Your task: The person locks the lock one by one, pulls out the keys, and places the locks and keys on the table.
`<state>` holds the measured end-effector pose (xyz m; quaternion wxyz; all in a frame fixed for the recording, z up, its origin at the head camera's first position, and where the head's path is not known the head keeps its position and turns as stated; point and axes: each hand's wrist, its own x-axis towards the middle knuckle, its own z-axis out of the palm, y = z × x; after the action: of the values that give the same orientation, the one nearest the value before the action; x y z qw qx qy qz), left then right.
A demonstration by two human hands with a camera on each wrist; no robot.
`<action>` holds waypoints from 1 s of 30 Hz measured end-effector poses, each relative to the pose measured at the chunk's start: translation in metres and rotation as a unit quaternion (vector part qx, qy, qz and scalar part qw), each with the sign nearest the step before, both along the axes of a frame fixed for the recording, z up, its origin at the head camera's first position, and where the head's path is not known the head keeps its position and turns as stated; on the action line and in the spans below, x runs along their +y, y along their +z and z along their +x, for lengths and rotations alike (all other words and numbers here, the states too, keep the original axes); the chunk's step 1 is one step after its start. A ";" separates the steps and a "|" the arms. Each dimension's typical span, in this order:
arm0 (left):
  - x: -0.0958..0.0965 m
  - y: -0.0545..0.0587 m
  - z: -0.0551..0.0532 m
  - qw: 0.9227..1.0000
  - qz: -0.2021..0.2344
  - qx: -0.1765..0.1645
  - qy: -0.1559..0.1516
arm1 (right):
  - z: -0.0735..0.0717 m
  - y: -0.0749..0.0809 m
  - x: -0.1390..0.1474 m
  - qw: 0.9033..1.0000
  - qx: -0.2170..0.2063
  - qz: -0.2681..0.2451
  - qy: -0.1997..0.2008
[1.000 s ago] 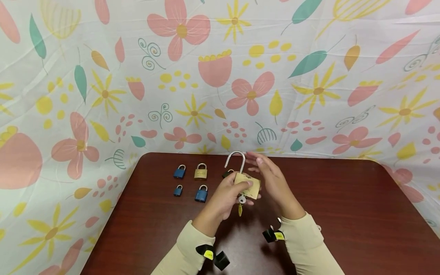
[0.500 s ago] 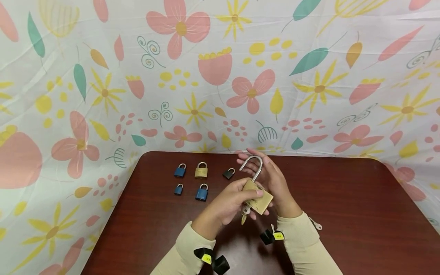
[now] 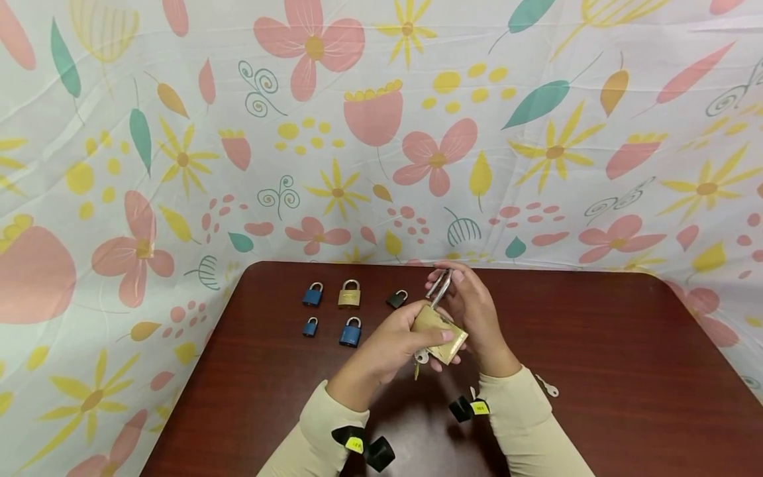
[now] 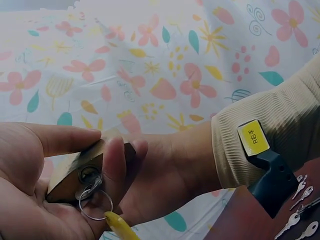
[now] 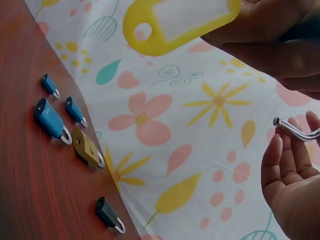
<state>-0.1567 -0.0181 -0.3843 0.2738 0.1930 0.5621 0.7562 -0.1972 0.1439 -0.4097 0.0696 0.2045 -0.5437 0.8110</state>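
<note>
A large brass padlock (image 3: 440, 331) with its shackle (image 3: 440, 287) raised is in my left hand (image 3: 384, 344), thumb across its face in the head view. My right hand (image 3: 479, 318) pinches the top of the shackle, fingers behind and thumb in front. In the left wrist view, a key in the lock's keyway carries a key ring (image 4: 81, 204) and a yellow tag (image 4: 121, 227). The right wrist view shows that yellow tag (image 5: 145, 35) up close, and the shackle's free end (image 5: 278, 121) beside my right fingers.
Left on the brown table (image 3: 626, 344) lie blue padlocks (image 3: 350, 334), a smaller brass padlock (image 3: 349, 297) and a black padlock (image 3: 397, 299). Loose keys (image 4: 309, 229) lie near my right forearm, one key (image 3: 550, 387) showing beyond the sleeve. A flowered cloth (image 3: 381, 199) hangs behind.
The brass padlock has moved right and tilted, and its shackle has turned from broadside to nearly edge-on. My right hand has come from beside the shackle to hold its top.
</note>
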 end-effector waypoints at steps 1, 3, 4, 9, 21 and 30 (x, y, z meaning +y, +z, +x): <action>-0.001 0.000 -0.001 1.000 -0.002 0.000 0.004 | 0.000 0.000 0.000 1.000 -0.003 -0.004 -0.003; -0.001 -0.001 -0.002 1.000 -0.005 0.000 0.012 | 0.000 0.000 -0.001 1.000 -0.006 -0.005 -0.009; -0.002 -0.001 -0.003 1.000 -0.008 0.000 0.016 | -0.001 0.000 -0.001 1.000 -0.005 -0.004 -0.013; -0.005 -0.004 -0.008 0.999 -0.017 0.002 0.040 | -0.002 0.000 0.000 0.999 -0.013 0.000 -0.037; -0.009 -0.009 -0.015 0.993 -0.050 0.017 0.103 | 0.001 0.007 0.003 0.997 -0.021 0.009 -0.075; -0.009 -0.009 -0.015 0.992 -0.066 0.028 0.106 | 0.008 0.015 0.004 0.998 -0.029 0.018 -0.050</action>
<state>-0.1719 -0.0273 -0.3930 0.1883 0.1354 0.6358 0.7362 -0.1889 0.1475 -0.3950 0.0904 0.1548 -0.5696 0.8021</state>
